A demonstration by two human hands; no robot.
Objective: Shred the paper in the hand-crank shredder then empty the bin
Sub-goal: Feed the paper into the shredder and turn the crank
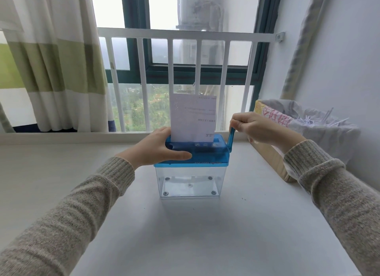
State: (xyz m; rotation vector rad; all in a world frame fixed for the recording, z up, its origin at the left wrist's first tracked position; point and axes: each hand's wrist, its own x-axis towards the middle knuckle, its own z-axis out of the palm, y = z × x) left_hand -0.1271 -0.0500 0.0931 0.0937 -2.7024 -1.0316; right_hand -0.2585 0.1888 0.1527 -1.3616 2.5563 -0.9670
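1. The paper (193, 117) stood upright in the slot of the blue shredder (197, 150), mid-tabletop (185, 234).
2. Its clear bin (190, 183) below showed no shreds.
3. Our left hand (158, 147) clasped the shredder's top, fingers curled round it.
4. Our right hand (259, 130) gripped the crank (231, 139), fingers closed on its handle.
5. A lined box (320, 127) of strips sat right.

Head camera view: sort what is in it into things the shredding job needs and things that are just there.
For the job:
paper standing in the slot
blue shredder top, left hand holding it
crank, right hand gripping it
clear bin, no shreds visible
lined waste box holding shreds

Just there:
curtain
window railing
table
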